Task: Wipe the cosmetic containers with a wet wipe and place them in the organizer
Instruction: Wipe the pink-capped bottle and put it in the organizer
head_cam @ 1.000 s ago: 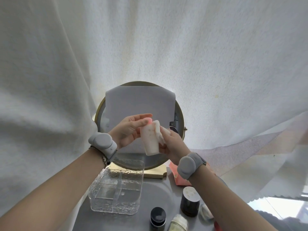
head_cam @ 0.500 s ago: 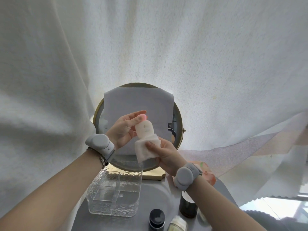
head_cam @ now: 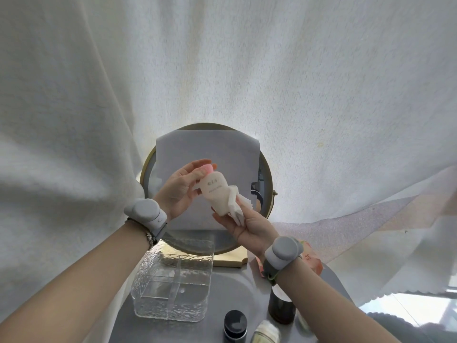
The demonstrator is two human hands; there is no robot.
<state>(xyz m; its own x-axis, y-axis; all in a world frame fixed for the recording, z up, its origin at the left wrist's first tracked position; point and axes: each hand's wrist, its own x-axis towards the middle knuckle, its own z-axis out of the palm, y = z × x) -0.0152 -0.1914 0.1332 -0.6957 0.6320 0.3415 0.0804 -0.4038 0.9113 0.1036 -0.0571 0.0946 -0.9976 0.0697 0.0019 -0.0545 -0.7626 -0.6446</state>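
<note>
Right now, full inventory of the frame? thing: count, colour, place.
small frosted bottle with pink cap: 1, white, held up in front of the mirror
folded wet wipe: 1, white, pressed on the bottle's right side
clear ribbed plastic organizer: 1, transparent, table left, compartments empty
round gold-rimmed mirror: 1, behind hands, white sheet over it
dark jar with black lid: 1, table front
dark brown bottle: 1, under right forearm
pale capped bottle: 1, bottom edge
pink wipes pack: 1, behind right wrist
grey table: 1
white curtain: backdrop
left hand: grip at the cap end
right hand: holds wipe and bottle base
</note>
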